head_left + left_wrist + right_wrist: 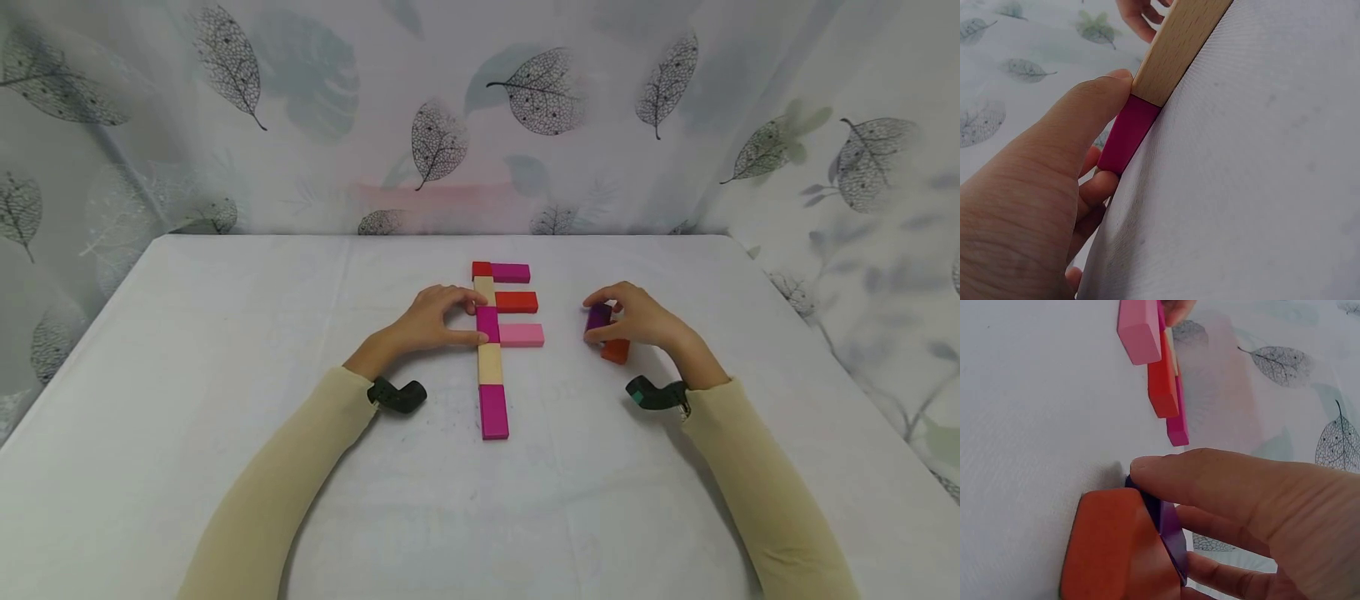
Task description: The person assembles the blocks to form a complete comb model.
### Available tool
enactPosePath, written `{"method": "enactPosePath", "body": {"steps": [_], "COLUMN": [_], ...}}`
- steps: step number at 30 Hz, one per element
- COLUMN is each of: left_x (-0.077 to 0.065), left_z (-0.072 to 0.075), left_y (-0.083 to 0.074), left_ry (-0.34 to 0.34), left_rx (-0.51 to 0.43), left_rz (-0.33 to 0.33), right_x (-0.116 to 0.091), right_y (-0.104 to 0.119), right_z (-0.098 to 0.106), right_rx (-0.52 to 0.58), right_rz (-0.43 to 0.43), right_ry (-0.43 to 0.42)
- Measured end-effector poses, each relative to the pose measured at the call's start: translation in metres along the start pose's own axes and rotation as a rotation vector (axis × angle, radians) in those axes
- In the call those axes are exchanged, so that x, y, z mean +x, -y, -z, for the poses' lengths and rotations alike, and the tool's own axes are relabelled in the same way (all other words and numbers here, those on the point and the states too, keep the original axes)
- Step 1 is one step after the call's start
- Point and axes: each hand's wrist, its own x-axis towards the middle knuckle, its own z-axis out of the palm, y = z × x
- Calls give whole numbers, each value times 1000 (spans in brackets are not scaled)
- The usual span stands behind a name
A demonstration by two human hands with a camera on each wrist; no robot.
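Observation:
A column of flat wooden blocks runs away from the person, with magenta, plain wood and red pieces end to end. My left hand (pixel 433 318) reaches it from the left, pinching the middle magenta block (pixel 487 323) lengthwise: thumb at its near end beside the plain wood block (pixel 1172 59), fingers at its far end. Farther right, my right hand (pixel 637 317) grips a purple block (pixel 597 317) between thumb and fingers. An orange block (pixel 1107 544) lies right against the purple one, partly below the hand in the head view.
Magenta (pixel 512 273), red (pixel 517 302) and pink (pixel 521 335) blocks stick out rightward from the column. Another magenta block (pixel 493 412) forms its near end. The white table (pixel 225 333) meets a leaf-patterned curtain (pixel 315 167) at the back.

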Motion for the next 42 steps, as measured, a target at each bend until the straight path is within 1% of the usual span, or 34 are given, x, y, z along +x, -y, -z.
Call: {"method": "enactPosePath", "body": {"steps": [7, 17, 33, 42], "left_x": [0, 0, 1, 1], "left_z": [-1, -1, 0, -1], "left_y": [2, 2, 2, 2], "left_ry": [1, 0, -3, -1], "left_rx": [7, 8, 9, 16], "left_rz": [10, 2, -4, -3], "right_x": [0, 2, 1, 3], "right_y": [-4, -5, -3, -3], "right_z": [-2, -3, -3, -5], "right_rx": [8, -3, 7, 8], "right_rz": [-3, -1, -58, -61], "right_ry": [16, 2, -9, -13]}}
